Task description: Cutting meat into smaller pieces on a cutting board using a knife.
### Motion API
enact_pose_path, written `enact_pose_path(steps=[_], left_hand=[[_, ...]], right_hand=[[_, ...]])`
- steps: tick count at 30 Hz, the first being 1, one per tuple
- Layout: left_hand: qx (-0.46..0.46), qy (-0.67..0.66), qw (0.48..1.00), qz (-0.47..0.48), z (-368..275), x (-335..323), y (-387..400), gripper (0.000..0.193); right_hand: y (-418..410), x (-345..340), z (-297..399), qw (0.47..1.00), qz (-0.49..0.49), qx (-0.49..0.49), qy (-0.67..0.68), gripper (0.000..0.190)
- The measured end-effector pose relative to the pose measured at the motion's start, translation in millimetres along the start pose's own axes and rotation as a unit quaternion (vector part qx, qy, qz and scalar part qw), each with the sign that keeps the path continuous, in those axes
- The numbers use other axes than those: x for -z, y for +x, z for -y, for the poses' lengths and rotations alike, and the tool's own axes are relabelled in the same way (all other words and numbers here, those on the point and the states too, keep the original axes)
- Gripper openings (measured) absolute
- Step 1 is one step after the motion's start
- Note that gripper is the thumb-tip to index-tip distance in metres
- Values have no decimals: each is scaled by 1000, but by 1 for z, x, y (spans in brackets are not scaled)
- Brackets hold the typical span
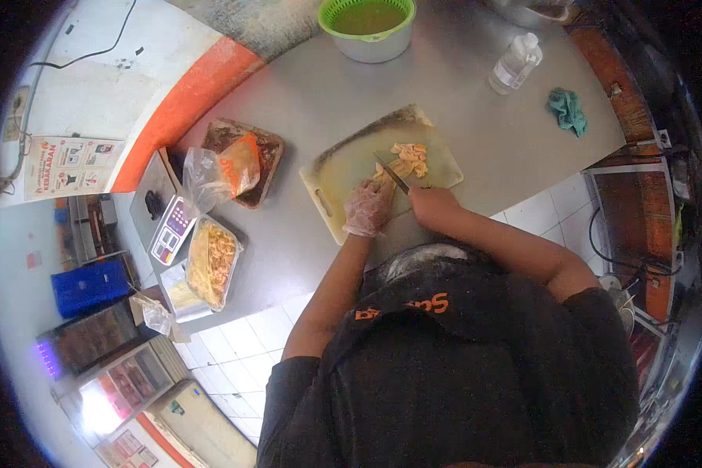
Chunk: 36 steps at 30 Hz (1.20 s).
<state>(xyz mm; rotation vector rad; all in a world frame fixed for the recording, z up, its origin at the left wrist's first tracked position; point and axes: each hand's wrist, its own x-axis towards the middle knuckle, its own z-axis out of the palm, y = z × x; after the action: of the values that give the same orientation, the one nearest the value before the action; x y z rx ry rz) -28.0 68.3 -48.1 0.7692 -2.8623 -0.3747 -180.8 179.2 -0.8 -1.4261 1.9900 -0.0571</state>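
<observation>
A worn plastic cutting board (351, 152) lies on the metal table before me. My left hand (368, 206), in a clear plastic glove, presses a pale piece of food, perhaps chicken meat, (380, 173) against the board. My bare right hand (433, 205) is closed around the handle of a kitchen knife (393, 173). Its blade points up and left, just right of the gloved fingers, at the held piece. Cut pale pieces (410, 158) lie in a small heap beyond the blade. The fingertips of my left hand are partly hidden.
To the left are a brown-stained tray (272, 161) with a plastic bag (243, 167) on it, a clear container of cut food (219, 257) and a digital scale (172, 229). Farther off stand a green colander in a pot (380, 50), a plastic bottle (512, 67) and a green cloth (567, 110).
</observation>
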Motion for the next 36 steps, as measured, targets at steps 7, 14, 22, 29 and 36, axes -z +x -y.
enact_pose_path(steps=[7, 14, 22, 29, 36], left_hand=[[-9, 19, 999, 49, -6, 8, 6, 27], [28, 42, 999, 19, -4, 7, -3, 28], [6, 42, 999, 19, -7, 6, 3, 30], [83, 91, 991, -48, 3, 17, -4, 24], [299, 5, 954, 35, 4, 25, 11, 31]], right_hand=[[33, 18, 17, 999, -40, -24, -12, 23], [0, -3, 4, 1000, 11, 1, -10, 23], [33, 21, 16, 997, -67, -22, 11, 23], [-29, -4, -19, 999, 34, -1, -2, 24], [15, -5, -16, 999, -24, -12, 27, 23]])
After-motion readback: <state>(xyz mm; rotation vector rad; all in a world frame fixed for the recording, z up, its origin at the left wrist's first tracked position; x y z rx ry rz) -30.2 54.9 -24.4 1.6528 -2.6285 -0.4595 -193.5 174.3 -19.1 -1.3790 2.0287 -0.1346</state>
